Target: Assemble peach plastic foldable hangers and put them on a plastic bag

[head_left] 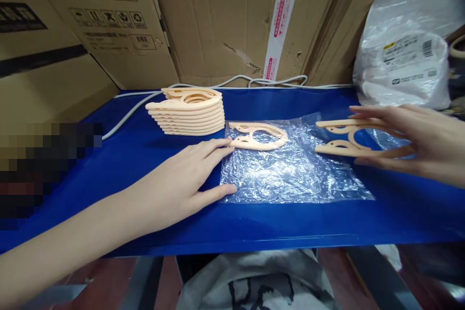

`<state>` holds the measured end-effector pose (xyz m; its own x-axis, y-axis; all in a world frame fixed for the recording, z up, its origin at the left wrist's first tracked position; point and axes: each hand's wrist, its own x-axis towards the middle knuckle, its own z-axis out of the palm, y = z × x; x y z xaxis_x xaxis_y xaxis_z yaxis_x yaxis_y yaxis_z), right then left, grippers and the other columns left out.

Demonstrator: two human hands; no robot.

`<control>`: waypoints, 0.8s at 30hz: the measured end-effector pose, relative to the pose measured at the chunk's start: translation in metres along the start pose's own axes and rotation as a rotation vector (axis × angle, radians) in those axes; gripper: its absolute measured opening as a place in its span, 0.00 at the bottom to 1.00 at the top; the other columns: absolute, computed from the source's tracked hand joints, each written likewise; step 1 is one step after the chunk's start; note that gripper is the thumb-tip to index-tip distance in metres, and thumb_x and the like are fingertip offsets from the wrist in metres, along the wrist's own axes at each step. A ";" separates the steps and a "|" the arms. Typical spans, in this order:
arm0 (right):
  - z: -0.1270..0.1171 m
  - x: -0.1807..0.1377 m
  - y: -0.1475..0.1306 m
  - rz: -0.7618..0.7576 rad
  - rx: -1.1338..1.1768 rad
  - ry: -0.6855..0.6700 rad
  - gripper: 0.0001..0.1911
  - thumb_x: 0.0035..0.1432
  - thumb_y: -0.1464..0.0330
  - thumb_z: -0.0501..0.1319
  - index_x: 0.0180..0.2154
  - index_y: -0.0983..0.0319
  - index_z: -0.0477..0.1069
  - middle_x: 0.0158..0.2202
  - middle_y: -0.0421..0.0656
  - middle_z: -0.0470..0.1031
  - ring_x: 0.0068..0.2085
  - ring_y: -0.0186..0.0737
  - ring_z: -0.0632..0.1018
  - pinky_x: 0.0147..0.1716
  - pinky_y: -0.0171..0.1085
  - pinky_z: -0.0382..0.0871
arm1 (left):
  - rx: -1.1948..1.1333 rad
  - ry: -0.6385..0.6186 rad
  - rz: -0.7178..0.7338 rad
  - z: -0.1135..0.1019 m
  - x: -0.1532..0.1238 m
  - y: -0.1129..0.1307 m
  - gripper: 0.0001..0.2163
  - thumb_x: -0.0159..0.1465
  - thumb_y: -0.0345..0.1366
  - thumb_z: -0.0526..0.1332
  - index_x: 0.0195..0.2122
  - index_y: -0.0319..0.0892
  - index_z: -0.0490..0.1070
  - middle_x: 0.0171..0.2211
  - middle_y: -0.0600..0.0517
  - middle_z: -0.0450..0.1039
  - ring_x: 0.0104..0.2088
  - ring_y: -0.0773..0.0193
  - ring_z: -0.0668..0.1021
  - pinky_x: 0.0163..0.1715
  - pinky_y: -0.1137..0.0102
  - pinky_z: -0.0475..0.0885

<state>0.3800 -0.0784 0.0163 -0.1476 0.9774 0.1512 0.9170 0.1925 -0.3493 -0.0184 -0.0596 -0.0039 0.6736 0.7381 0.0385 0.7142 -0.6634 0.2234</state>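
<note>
In the head view a folded plastic clothes hanger [259, 144], cream coloured, lies on a clear plastic bag [272, 179]. My left hand [185, 179] rests at the bag's left edge, fingers stretched and thumb apart. Its fingertips meet the left end of that hanger, and the thumb touches the bag. On the right, my right hand [410, 140] grips a second folded hanger [337, 147] between thumb and fingers, its two hinged ends pointing left over the bag's right part. A neat stack of the same hangers [192, 118] stands behind my left hand.
Cardboard boxes [232, 24] wall off the back and left of the blue table [174, 242]. A white cable [232, 80] runs along the rear edge. A labelled, plastic-wrapped bundle [403, 68] sits at the back right. A blurred-out patch [36, 169] covers the left side.
</note>
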 end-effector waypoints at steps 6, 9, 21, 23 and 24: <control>0.016 -0.004 -0.016 -0.006 0.296 -0.271 0.37 0.55 0.53 0.66 0.64 0.42 0.58 0.66 0.45 0.62 0.63 0.57 0.68 0.42 0.42 0.82 | -0.030 -0.022 0.028 -0.004 0.001 0.000 0.34 0.66 0.56 0.57 0.68 0.45 0.55 0.67 0.45 0.58 0.65 0.47 0.65 0.64 0.52 0.63; 0.017 0.001 -0.013 -0.055 0.293 -0.295 0.38 0.53 0.53 0.67 0.64 0.45 0.61 0.65 0.47 0.64 0.61 0.58 0.71 0.41 0.42 0.82 | -0.056 -0.020 0.034 -0.007 0.004 -0.001 0.34 0.65 0.55 0.59 0.68 0.47 0.54 0.67 0.46 0.60 0.65 0.48 0.66 0.63 0.53 0.64; 0.013 0.002 -0.024 -0.121 0.067 -0.156 0.35 0.54 0.50 0.65 0.62 0.47 0.64 0.56 0.50 0.73 0.52 0.59 0.76 0.40 0.51 0.79 | -0.076 -0.052 0.030 -0.006 0.005 -0.007 0.35 0.65 0.57 0.58 0.69 0.48 0.52 0.67 0.48 0.58 0.64 0.49 0.66 0.62 0.56 0.66; 0.019 -0.003 -0.033 -0.076 0.172 -0.205 0.35 0.52 0.49 0.66 0.61 0.46 0.65 0.57 0.47 0.72 0.53 0.58 0.76 0.36 0.47 0.81 | -0.076 -0.051 0.029 -0.006 0.006 -0.006 0.35 0.65 0.58 0.58 0.69 0.47 0.53 0.67 0.46 0.58 0.64 0.48 0.66 0.62 0.55 0.65; 0.022 -0.004 -0.037 -0.054 0.226 -0.224 0.35 0.52 0.49 0.66 0.60 0.46 0.65 0.58 0.46 0.72 0.55 0.58 0.76 0.36 0.45 0.81 | -0.075 -0.050 0.028 -0.005 0.006 -0.006 0.36 0.65 0.58 0.58 0.68 0.46 0.53 0.67 0.46 0.59 0.64 0.48 0.66 0.62 0.55 0.65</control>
<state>0.3389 -0.0876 0.0083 -0.2943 0.9554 -0.0234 0.8041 0.2342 -0.5464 -0.0197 -0.0503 0.0001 0.7033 0.7109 -0.0024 0.6797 -0.6715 0.2951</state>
